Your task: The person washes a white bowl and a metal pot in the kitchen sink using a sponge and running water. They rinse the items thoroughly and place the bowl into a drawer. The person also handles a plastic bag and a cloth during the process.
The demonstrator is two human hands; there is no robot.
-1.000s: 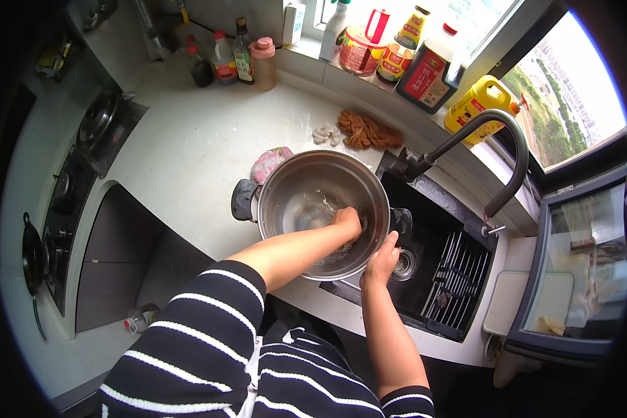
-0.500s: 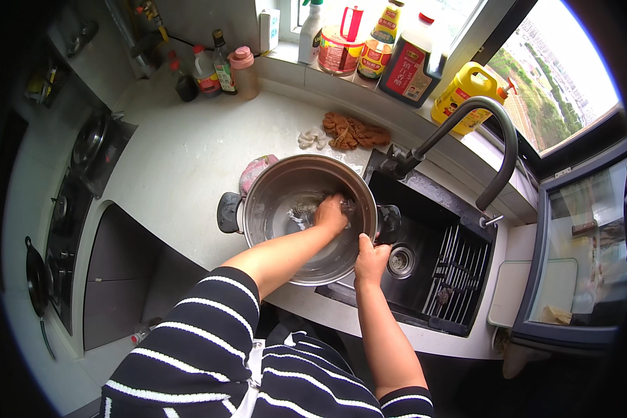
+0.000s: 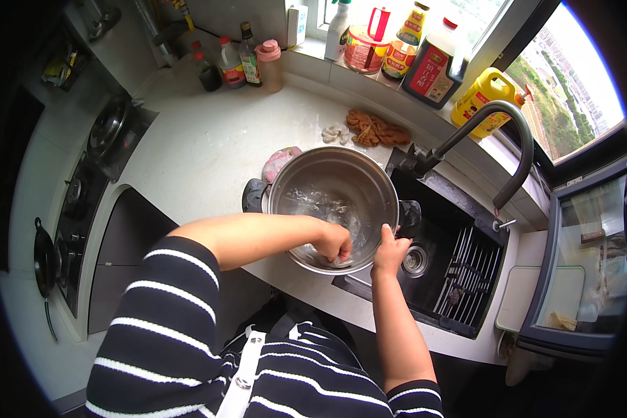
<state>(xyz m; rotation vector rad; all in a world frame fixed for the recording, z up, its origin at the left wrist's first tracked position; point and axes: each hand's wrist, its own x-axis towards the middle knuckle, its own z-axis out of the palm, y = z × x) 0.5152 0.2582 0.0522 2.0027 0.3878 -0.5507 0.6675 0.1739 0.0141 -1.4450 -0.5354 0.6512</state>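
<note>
At the front of the table (image 3: 195, 139), a wide steel pot (image 3: 359, 181) stands with its right side reaching over the edge of the black sink (image 3: 421, 291); whether it sits level cannot be determined from above. The left hand (image 3: 331, 242) is lowered into the pot, close to the near inner wall. Its fingers are curled together over a pale patch (image 3: 338, 262); whether this is a cloth, a scrap or suds, I cannot tell. The right hand (image 3: 391, 251) is at the pot's right side, thumb up at the rim, fingers folded just below the black right handle (image 3: 410, 219); they appear clamped on the pot, though their undersides are hidden.

Step in hand, as judged: rubbing down the pot's interior, one hand working, the other steadying. Wet shine and streaks show across the base, so the step is assessed as incomplete.

Next move, as judged: it calls for even pressure along the wall from the left hand, with the right bracing against it. Risk noted: the pot could turn or slide toward the sink should that hold slacken. Any rinsing would require bringing the pot under the faucet (image 3: 529, 150), whose spout hangs well apart from it. A pink cloth (image 3: 280, 164) lies just beside the pot's far left side.
</note>
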